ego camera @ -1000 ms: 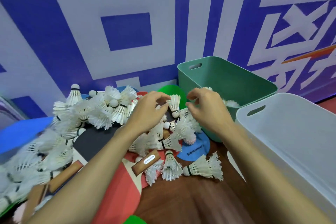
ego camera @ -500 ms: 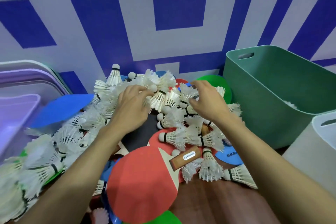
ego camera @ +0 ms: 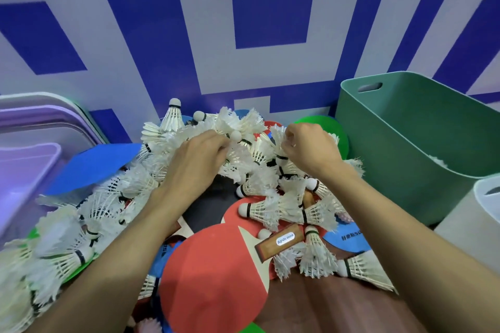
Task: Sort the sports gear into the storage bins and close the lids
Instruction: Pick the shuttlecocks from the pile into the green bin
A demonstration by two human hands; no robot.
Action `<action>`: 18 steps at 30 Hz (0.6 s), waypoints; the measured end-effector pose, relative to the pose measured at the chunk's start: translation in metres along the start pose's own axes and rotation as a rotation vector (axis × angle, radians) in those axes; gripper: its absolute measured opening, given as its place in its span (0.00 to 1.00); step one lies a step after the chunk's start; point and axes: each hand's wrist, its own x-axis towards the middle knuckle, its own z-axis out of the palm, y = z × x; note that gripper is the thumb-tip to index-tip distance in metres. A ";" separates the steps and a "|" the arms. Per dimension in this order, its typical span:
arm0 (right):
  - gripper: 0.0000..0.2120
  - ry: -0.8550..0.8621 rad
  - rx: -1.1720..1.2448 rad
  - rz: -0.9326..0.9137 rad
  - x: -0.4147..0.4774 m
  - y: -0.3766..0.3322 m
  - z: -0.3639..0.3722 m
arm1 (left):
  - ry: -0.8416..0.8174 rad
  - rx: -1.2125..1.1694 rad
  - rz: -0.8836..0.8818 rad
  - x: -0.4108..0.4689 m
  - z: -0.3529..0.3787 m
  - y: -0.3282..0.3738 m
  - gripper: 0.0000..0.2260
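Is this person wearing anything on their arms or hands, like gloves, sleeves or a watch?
No. The left forearm and right forearm are bare up to the frame edge, no sleeve in view. The left hand and right hand wear no gloves, and I see no watch, bracelet or ring.

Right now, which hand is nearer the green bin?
Right. The right hand, among the shuttlecocks, sits just left of the green bin; the left hand lies farther left across the pile.
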 end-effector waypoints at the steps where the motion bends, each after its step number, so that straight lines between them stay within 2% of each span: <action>1: 0.07 0.016 0.008 -0.029 -0.004 0.001 -0.007 | 0.022 -0.041 0.007 0.002 -0.002 0.007 0.06; 6: 0.07 0.012 0.027 -0.133 -0.025 0.009 -0.057 | 0.152 -0.282 -0.021 0.021 -0.013 0.053 0.05; 9: 0.07 0.107 0.048 -0.125 -0.038 0.017 -0.088 | 0.215 -0.398 -0.056 0.032 -0.017 0.086 0.04; 14: 0.05 0.349 0.101 -0.038 -0.063 0.049 -0.139 | 0.258 -0.597 -0.065 0.055 -0.016 0.134 0.03; 18: 0.04 0.517 0.146 0.125 -0.084 0.086 -0.163 | 0.213 -0.723 -0.021 0.079 -0.009 0.174 0.04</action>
